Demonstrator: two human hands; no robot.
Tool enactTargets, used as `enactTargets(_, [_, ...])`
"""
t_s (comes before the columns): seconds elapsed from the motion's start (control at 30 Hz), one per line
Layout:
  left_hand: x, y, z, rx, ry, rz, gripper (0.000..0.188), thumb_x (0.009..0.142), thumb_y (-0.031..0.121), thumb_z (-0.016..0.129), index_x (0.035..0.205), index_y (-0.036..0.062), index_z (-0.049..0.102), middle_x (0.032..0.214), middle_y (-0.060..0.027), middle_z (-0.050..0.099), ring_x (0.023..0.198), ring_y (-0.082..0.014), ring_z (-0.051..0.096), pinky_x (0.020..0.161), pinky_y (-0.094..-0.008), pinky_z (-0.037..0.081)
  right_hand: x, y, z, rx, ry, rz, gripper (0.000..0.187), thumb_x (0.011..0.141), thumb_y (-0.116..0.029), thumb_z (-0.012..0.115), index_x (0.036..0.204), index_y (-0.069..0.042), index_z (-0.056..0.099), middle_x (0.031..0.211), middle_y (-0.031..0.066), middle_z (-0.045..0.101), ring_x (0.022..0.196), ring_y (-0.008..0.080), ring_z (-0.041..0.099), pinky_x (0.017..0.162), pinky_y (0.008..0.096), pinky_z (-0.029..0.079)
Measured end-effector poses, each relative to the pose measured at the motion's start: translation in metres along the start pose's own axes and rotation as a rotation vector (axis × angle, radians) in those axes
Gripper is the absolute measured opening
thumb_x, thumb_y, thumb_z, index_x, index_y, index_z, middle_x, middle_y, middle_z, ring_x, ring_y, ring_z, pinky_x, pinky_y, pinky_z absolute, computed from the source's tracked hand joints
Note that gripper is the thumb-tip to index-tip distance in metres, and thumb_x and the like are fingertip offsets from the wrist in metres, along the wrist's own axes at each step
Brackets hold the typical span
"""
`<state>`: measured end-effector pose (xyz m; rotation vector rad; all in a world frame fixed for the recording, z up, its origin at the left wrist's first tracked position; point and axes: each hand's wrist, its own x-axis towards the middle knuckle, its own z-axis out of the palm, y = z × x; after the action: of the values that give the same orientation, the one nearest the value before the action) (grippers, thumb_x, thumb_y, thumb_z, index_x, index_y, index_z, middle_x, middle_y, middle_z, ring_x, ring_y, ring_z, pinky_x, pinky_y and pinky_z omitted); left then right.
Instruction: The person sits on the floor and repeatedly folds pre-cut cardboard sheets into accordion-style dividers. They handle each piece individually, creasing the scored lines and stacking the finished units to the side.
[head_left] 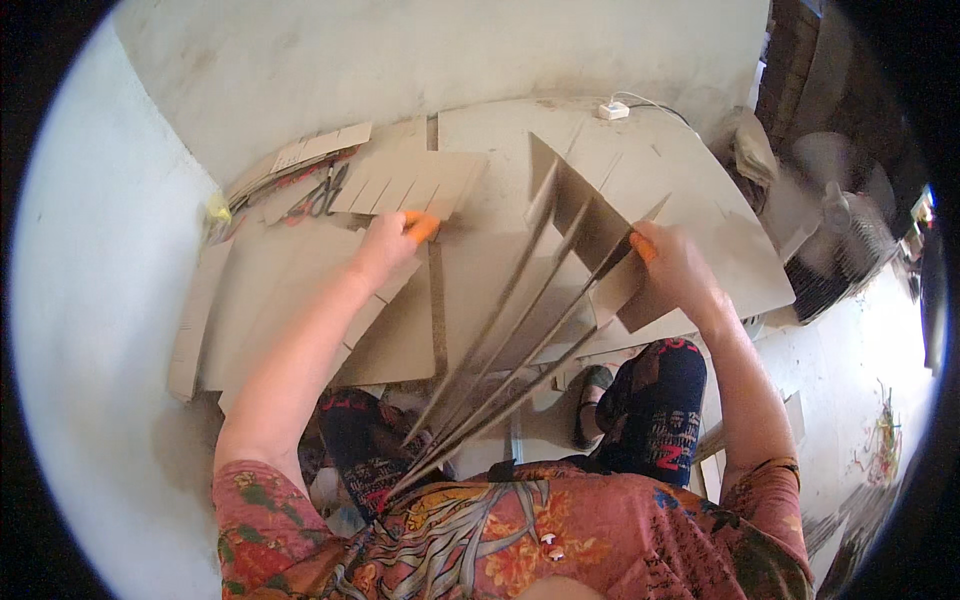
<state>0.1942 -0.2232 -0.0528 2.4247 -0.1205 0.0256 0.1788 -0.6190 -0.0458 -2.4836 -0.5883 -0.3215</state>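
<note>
My left hand (388,245), with orange coverings on its fingertips, is closed on the lower edge of a slotted cardboard strip (415,182). Several parallel slits run across that strip. On the right, my right hand (680,268) grips a partly joined cardboard divider (590,212) near its right end. Several long cardboard strips (500,330) fan from the divider's cross piece down toward my lap, their lower ends near my shirt. An orange covering also shows on a right-hand finger. Motion blurs both hands somewhat, and the right hand hides part of the joint.
The pale table (480,140) has cardboard sheets (285,290) on its left side. Dark-handled scissors (325,195) lie beside a cardboard stack (320,147) at the back left. A white power adapter (613,110) sits at the far edge. A fan (838,225) stands right of the table.
</note>
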Motion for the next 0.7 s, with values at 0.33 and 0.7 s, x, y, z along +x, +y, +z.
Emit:
enactTargets(0.33, [0.072, -0.059, 0.072, 0.658, 0.393, 0.088, 0.048, 0.086, 0.027, 0.067, 0.124, 0.0013, 0.058, 0.122, -0.0172, 0.062, 0.114, -0.0303, 0.057, 0.096, -0.0403, 0.046, 0.056, 0.079, 0.009, -0.267, -0.013, 0.070, 0.021, 0.091, -0.019, 0.053, 0.085, 0.000, 0.061, 0.085, 0.0253, 0.064, 0.081, 0.0453, 0.061, 0.070, 0.0522, 0.049])
enactTargets(0.7, [0.027, 0.072, 0.057, -0.045, 0.439, 0.631, 0.031, 0.088, 0.001, 0.059, 0.118, 0.0023, 0.064, 0.114, -0.0150, 0.066, 0.102, -0.0221, 0.064, 0.089, -0.0307, 0.049, 0.030, 0.008, 0.002, 0.831, 0.102, 0.291, 0.051, 0.091, -0.033, 0.064, 0.124, 0.005, 0.053, 0.103, 0.0175, 0.066, 0.088, 0.0239, 0.066, 0.075, 0.0334, 0.053])
